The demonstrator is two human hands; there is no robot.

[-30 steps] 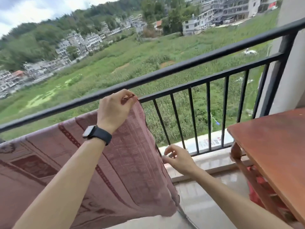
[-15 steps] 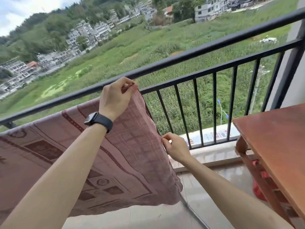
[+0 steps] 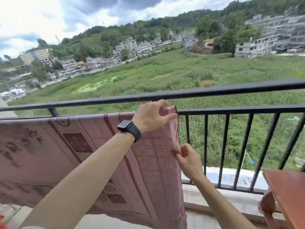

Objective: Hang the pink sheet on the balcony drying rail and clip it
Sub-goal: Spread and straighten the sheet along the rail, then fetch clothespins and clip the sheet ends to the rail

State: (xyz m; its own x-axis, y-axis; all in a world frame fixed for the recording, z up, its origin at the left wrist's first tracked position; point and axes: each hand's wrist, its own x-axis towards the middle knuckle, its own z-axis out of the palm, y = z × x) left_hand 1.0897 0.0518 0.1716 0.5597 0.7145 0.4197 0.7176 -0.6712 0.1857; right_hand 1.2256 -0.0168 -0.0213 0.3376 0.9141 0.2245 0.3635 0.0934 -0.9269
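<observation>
The pink sheet, woven with darker red patterns, hangs over the lower black rail of the balcony railing and spreads from the left edge to the middle. My left hand, with a dark watch on its wrist, pinches the sheet's top right corner at that rail. Lower down, my right hand grips the sheet's right side edge. No clip is visible.
A thicker top rail runs above the lower one, with vertical black bars below it on the right. A reddish wooden table stands at the lower right. A low tiled ledge runs under the bars.
The view has swung up and level, so the rails now look horizontal. My left hand keeps hold of the sheet's top corner. My right hand stays on the side edge, slightly higher.
</observation>
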